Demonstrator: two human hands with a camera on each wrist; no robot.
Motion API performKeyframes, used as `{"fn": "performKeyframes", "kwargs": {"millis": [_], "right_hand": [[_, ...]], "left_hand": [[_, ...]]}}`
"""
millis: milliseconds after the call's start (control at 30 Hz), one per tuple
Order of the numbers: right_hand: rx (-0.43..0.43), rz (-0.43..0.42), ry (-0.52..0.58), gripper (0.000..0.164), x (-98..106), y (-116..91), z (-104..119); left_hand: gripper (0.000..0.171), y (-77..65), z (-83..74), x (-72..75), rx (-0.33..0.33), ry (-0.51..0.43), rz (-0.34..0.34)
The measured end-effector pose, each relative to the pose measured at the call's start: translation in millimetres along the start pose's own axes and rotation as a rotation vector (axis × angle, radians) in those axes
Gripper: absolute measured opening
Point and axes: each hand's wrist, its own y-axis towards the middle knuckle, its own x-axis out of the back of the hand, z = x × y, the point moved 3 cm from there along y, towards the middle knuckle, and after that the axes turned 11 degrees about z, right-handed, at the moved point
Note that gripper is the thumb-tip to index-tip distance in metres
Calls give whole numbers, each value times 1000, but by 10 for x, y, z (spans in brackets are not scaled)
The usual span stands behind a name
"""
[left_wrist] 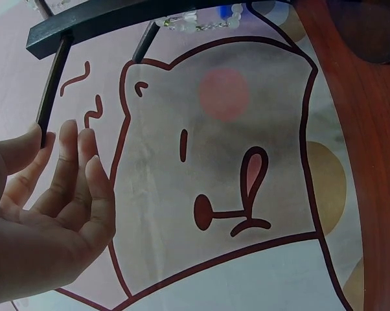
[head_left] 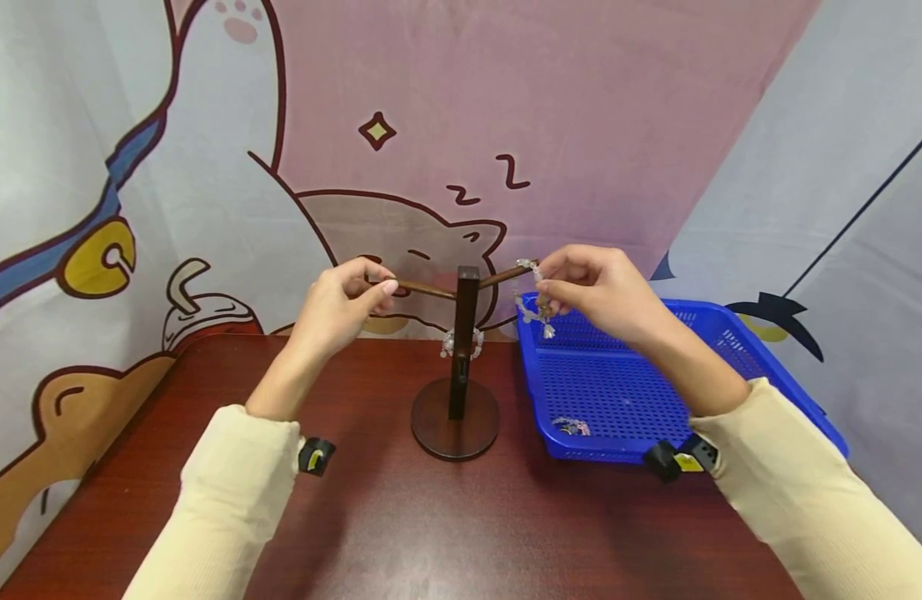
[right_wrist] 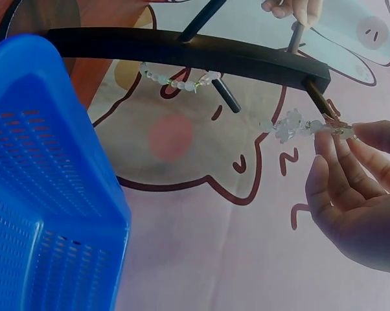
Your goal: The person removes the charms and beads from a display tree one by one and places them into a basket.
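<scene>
A dark wooden display stand [head_left: 462, 358] with a round base and side pegs stands upright on the table. My left hand [head_left: 341, 307] pinches the tip of its upper left peg [left_wrist: 54, 87] between thumb and index finger. At the upper right peg [head_left: 506, 274], my right hand [head_left: 607, 293] pinches a clear beaded bracelet [right_wrist: 289, 126] with a small flower charm. That bracelet hangs around the peg's end. Lower on the stand, another pale beaded bracelet [right_wrist: 182, 84] hangs from a lower peg, partly hidden behind the post in the head view.
To the right of the stand sits a blue plastic basket [head_left: 533, 387], with a small beaded piece [head_left: 571, 427] in its near left corner. The reddish-brown table [head_left: 401, 517] meets a cartoon-printed cloth [head_left: 581, 108] at the back.
</scene>
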Motion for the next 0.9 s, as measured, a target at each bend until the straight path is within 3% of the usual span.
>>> {"fn": "performKeyframes", "kwargs": {"millis": [900], "right_hand": [[13, -26, -5, 12, 172, -123, -10]], "left_hand": [[17, -10, -12, 3, 27, 1, 8]]}}
